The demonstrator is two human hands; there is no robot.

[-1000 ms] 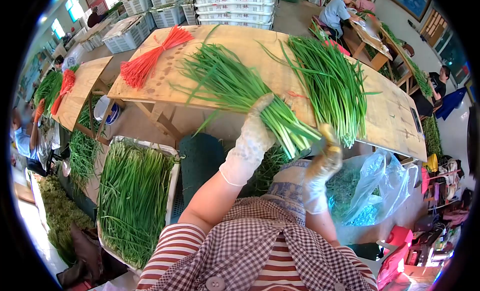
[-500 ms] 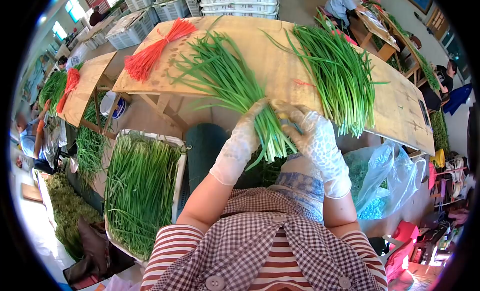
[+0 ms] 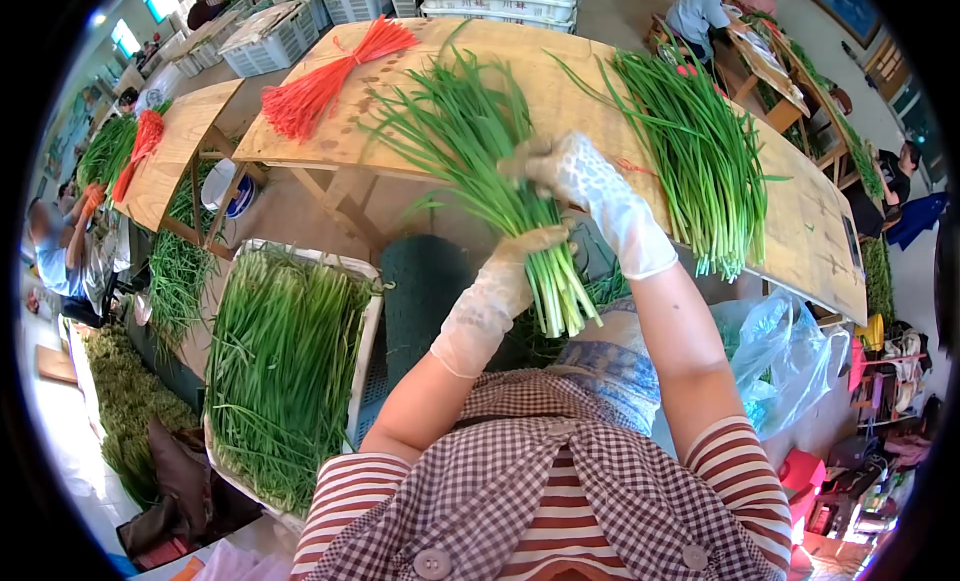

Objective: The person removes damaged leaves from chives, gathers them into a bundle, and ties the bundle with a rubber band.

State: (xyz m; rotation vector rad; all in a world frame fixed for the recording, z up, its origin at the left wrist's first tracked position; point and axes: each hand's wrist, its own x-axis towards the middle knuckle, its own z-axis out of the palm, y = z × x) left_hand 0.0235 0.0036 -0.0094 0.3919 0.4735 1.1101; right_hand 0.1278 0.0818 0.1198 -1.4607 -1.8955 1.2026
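The left hand (image 3: 527,247), in a stained glove, is closed around the bunch of green stalks (image 3: 488,181), in the lower part of it. Below this grip, the pale stem ends (image 3: 563,299) come out to a short length and point down toward the person's lap. Above the grip, the much longer leafy part goes up and to the left, spreading loosely, and its tips lie over the wooden table (image 3: 815,226); whether they touch the board, I cannot tell. The right hand (image 3: 553,168), also gloved, is just above the left hand, at the right side of the same bunch. Its fingers are bent against the leaves, but they are blurred, so I cannot tell if they are gripping or only touching.

To the right of both hands, apart from them, a pile of similar stalks (image 3: 695,166) lies on the table, with its pale ends toward the person. Between the right hand and this pile is a thin red tie (image 3: 634,167). Farther up and left of the grip lies a bundle of red ties (image 3: 337,81). Lower left of the grip stands a white crate (image 3: 363,346), filled with more greens (image 3: 285,356).
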